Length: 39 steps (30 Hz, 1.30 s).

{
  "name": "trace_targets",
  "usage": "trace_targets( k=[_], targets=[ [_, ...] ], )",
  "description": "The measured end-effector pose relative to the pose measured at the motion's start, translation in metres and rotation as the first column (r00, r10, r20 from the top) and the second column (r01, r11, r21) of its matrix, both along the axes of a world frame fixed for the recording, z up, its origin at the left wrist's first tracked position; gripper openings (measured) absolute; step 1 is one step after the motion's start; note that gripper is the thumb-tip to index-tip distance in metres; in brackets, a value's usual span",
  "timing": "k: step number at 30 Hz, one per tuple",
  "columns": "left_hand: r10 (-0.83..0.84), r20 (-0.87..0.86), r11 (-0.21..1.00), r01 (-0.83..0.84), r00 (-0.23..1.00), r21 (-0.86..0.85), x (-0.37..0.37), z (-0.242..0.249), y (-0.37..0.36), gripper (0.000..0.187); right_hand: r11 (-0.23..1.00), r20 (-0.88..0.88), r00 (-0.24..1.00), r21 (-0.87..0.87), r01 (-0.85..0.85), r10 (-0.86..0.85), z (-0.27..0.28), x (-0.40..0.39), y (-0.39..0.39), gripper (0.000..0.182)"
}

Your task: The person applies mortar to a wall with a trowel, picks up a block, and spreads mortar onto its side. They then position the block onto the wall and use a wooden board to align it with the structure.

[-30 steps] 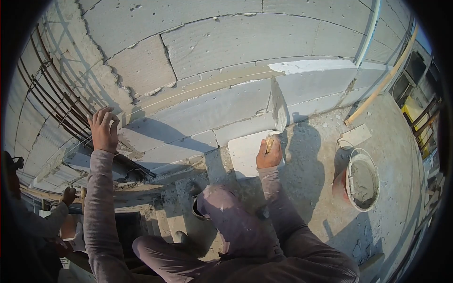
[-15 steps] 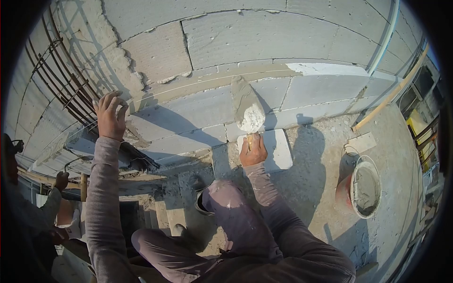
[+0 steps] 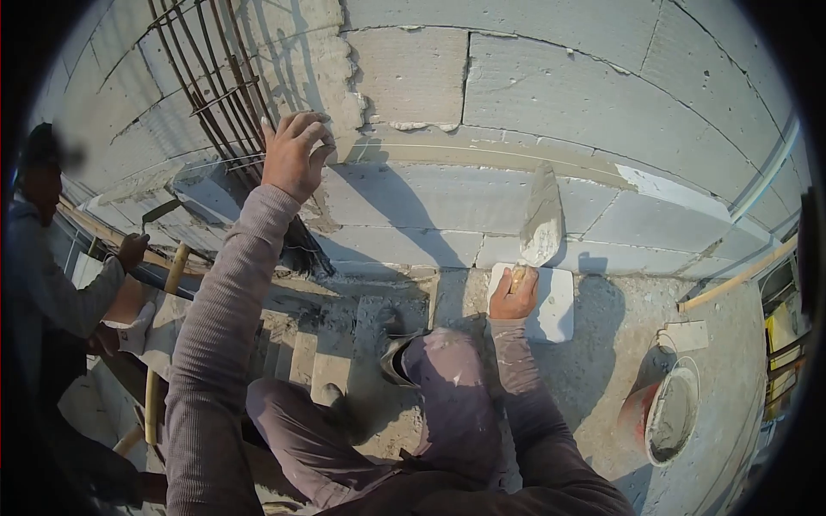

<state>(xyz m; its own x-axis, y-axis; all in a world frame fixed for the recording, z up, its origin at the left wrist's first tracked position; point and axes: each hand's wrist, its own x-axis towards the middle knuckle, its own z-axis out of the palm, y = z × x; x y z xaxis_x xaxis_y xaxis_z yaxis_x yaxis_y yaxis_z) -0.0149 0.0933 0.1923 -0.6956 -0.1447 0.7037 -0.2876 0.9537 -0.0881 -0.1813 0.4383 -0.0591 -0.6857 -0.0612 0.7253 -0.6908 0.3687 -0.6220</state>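
My right hand (image 3: 514, 297) grips the yellowish handle of a trowel (image 3: 543, 219). Mortar clings to its blade, which points away from me in front of a low course of pale blocks (image 3: 404, 198). Beneath that hand lies a white slab-like block (image 3: 555, 305). My left hand (image 3: 297, 159) is raised at the left end of this course, beside upright rebar (image 3: 225, 95). Its fingers are curled together; whether they hold something is hidden. A thin white string (image 3: 482, 150) runs along the top of the course, close to the left hand.
A bucket of mortar (image 3: 673, 413) leans on the concrete floor at right. A co-worker (image 3: 64, 292) stands at far left, one hand on a trowel (image 3: 162, 211). A yellow pole (image 3: 155, 404) stands between us. A wooden pole (image 3: 740, 273) slants to the wall at right.
My view has turned left, so the wall, bucket and both hands sit further right, and more of the co-worker shows. The trowel stays in my right hand, its blade turned slightly.
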Motion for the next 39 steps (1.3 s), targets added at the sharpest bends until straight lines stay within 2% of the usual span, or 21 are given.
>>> trace_targets(
  k=[1,3,4,6,9,10,12,17,19,20,22,24,25,27,29,32,33,34,36,38,39],
  targets=[
    [0.007,-0.019,1.000,-0.007,1.000,0.020,-0.001,-0.002,-0.003,0.016,1.000,-0.005,1.000,-0.009,-0.021,0.021,-0.001,0.003,-0.012,0.032],
    [0.008,-0.029,1.000,-0.008,1.000,0.027,-0.001,0.002,-0.001,0.015,0.975,-0.076,0.976,0.105,-0.194,0.202,-0.002,0.010,-0.032,0.031],
    [-0.004,-0.033,0.999,0.006,0.999,0.041,-0.001,0.001,-0.001,0.014,0.972,-0.078,0.973,0.107,-0.210,0.219,0.004,0.015,-0.044,0.031],
    [0.019,-0.006,0.997,-0.019,1.000,0.072,-0.001,0.002,-0.004,0.016,0.874,-0.108,0.884,0.246,-0.420,0.456,0.020,0.028,-0.075,0.032],
    [0.002,0.096,0.993,-0.013,0.995,0.113,0.000,0.014,-0.003,0.018,0.797,-0.156,0.815,0.375,-0.474,0.558,0.021,0.040,-0.126,0.031],
    [0.013,0.108,0.993,-0.025,0.994,0.114,0.001,0.019,-0.004,0.018,0.791,-0.146,0.811,0.369,-0.487,0.567,0.022,0.039,-0.138,0.031],
    [-0.013,0.172,0.995,-0.004,0.985,0.097,0.002,0.025,-0.005,0.016,0.700,-0.155,0.754,0.523,-0.486,0.638,0.025,0.041,-0.154,0.034],
    [-0.037,0.325,0.995,0.004,0.945,0.101,-0.002,0.041,-0.010,0.016,0.680,-0.183,0.733,0.565,-0.467,0.655,0.034,0.058,-0.160,0.036],
    [-0.015,0.340,0.998,-0.009,0.940,0.068,-0.004,0.045,-0.009,0.016,0.737,-0.241,0.726,0.451,-0.504,0.644,0.032,0.053,-0.163,0.041],
    [-0.001,0.347,0.999,-0.012,0.938,0.035,-0.005,0.045,-0.009,0.016,0.724,-0.223,0.721,0.455,-0.519,0.656,0.029,0.051,-0.166,0.041],
    [0.018,0.367,0.999,-0.034,0.930,0.038,-0.011,0.050,-0.015,0.016,0.802,-0.245,0.790,0.395,-0.447,0.562,0.025,0.044,-0.174,0.044],
    [0.042,0.419,0.999,-0.024,0.907,-0.049,-0.016,0.051,-0.020,0.013,0.767,-0.211,0.782,0.456,-0.452,0.586,0.027,0.044,-0.180,0.045],
    [0.056,0.415,0.998,-0.045,0.908,-0.036,-0.018,0.049,-0.023,0.013,0.742,-0.193,0.781,0.505,-0.441,0.595,0.027,0.045,-0.182,0.046],
    [0.083,0.350,0.984,-0.021,0.933,-0.177,-0.020,0.044,-0.028,0.012,0.684,-0.185,0.728,0.547,-0.482,0.660,0.020,0.047,-0.181,0.046],
    [0.117,0.378,0.989,-0.076,0.918,-0.123,-0.022,0.045,-0.024,0.012,0.618,-0.179,0.663,0.592,-0.517,0.727,0.016,0.050,-0.177,0.046],
    [0.120,0.496,0.989,-0.148,0.860,0.018,-0.029,0.050,-0.014,0.013,0.599,-0.166,0.646,0.592,-0.539,0.745,0.018,0.052,-0.167,0.039],
    [0.103,0.536,0.984,-0.164,0.838,0.067,-0.027,0.048,-0.012,0.013,0.635,-0.167,0.670,0.542,-0.551,0.724,0.022,0.052,-0.161,0.038],
    [0.104,0.530,0.983,-0.169,0.842,0.077,-0.023,0.044,-0.010,0.013,0.677,-0.173,0.698,0.487,-0.553,0.695,0.025,0.049,-0.154,0.037],
    [0.157,0.525,0.981,-0.195,0.837,0.016,-0.020,0.034,-0.002,0.016,0.655,-0.168,0.678,0.498,-0.568,0.715,0.027,0.038,-0.128,0.035],
    [0.153,0.483,0.982,-0.188,0.862,0.024,-0.014,0.022,-0.003,0.018,0.573,0.104,0.681,0.458,-0.680,0.725,0.036,0.041,-0.083,0.035],
    [0.135,0.423,0.989,-0.147,0.896,-0.005,-0.009,0.015,-0.006,0.018,0.592,0.148,0.707,0.447,-0.671,0.691,0.038,0.042,-0.057,0.035]
  ],
)
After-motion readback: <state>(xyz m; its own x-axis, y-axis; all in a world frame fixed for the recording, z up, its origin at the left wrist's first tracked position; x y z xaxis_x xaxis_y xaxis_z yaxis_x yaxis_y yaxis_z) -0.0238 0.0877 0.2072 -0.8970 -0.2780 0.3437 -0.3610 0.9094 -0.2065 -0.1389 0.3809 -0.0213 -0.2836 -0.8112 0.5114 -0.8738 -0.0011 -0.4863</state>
